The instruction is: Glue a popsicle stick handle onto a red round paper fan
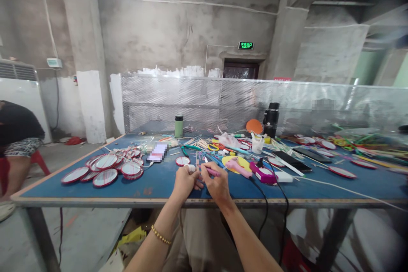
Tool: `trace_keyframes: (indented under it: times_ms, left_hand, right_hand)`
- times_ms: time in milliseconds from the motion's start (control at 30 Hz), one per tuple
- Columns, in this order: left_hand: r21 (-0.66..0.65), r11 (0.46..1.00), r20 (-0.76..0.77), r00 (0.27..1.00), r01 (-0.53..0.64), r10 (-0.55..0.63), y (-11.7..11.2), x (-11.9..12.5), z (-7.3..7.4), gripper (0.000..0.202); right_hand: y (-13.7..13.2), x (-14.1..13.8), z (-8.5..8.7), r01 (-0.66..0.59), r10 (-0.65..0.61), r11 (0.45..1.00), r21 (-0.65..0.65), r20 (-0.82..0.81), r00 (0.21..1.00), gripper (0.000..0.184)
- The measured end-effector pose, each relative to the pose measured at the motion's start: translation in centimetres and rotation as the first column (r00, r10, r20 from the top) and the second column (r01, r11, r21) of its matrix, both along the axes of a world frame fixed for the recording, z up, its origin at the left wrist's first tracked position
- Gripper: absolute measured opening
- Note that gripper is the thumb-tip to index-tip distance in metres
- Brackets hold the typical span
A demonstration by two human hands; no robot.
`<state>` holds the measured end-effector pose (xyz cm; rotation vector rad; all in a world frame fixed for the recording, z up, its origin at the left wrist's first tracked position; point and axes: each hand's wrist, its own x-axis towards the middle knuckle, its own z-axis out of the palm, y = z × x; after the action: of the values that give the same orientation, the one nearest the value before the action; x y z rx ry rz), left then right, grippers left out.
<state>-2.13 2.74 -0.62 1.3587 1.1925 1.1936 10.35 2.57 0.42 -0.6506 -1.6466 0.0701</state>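
Observation:
Over the front of the blue table, my right hand is closed around a pink pen, whose pale tip points up and to the left. Just beside it, my left hand has its fingers pinched together. A thin pale strip stands out between the two hands, seemingly under the left fingertips. Something white, like a wrap, shows around a left finger. Right beyond the left hand lies a small round red-rimmed disc. Green-handled pliers lie farther back.
Red-rimmed discs pile up at left, near a phone. A pink glue gun, a purple power strip with cables and a yellow disc lie at right. A green bottle and black flask stand behind. A person sits far left.

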Motion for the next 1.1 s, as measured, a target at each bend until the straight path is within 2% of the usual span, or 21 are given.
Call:
trace_keyframes:
  times_ms: [867, 1100]
  left_hand:
    - [0.014, 1.0, 0.025, 1.0, -0.006, 0.005, -0.01, -0.03, -0.12, 0.027]
    - [0.008, 1.0, 0.019, 1.0, -0.004, 0.004, -0.09, 0.02, -0.01, 0.027]
  right_hand:
    - [-0.2, -0.09, 0.07, -0.013, 0.014, 1.0, -0.025, 0.015, 1.0, 0.021]
    - [0.04, 0.04, -0.08, 0.034, -0.034, 0.999, -0.006, 0.001, 0.999, 0.021]
